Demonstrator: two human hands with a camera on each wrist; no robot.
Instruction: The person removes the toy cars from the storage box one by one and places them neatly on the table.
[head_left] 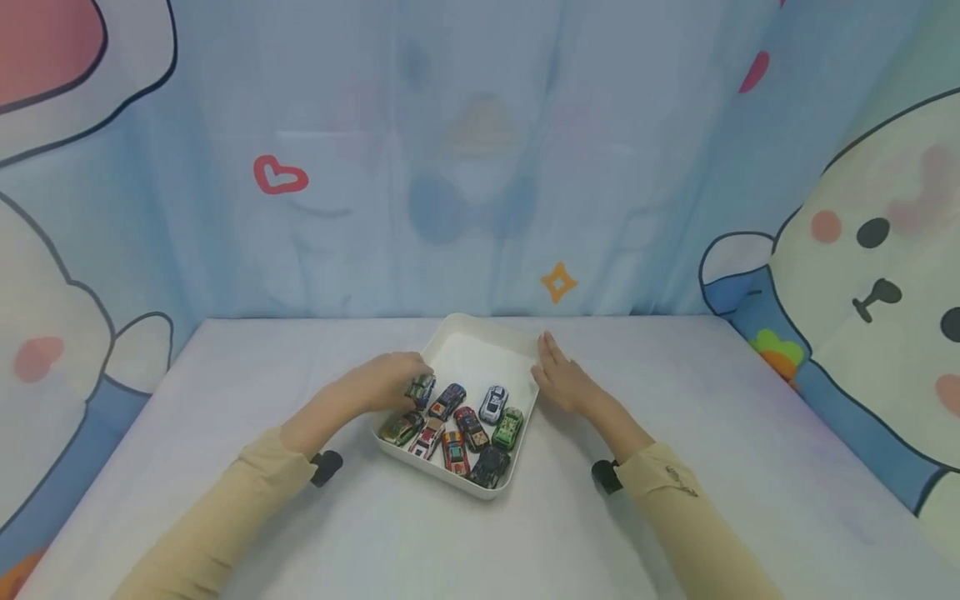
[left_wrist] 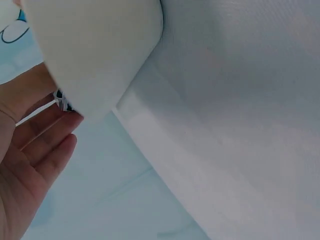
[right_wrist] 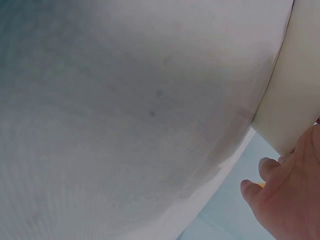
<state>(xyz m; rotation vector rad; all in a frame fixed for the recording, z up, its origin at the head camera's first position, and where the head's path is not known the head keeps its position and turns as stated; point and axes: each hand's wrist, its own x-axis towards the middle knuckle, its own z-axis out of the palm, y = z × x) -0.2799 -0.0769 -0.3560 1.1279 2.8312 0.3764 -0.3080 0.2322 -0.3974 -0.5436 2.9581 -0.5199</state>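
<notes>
My left hand (head_left: 388, 377) pinches a toy car (head_left: 422, 390) mid-frame, by the left edge of the tray (head_left: 480, 358); my right hand's (head_left: 567, 387) straight fingers touch the other side, probably so it won't slide.

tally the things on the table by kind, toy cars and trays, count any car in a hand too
Toy cars: 9, including the one held in the left hand
White tray: 1
Total: 10

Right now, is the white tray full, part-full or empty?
Part-full: toy cars lie in the near part of the white tray; bare floor shows at its far end.
</notes>
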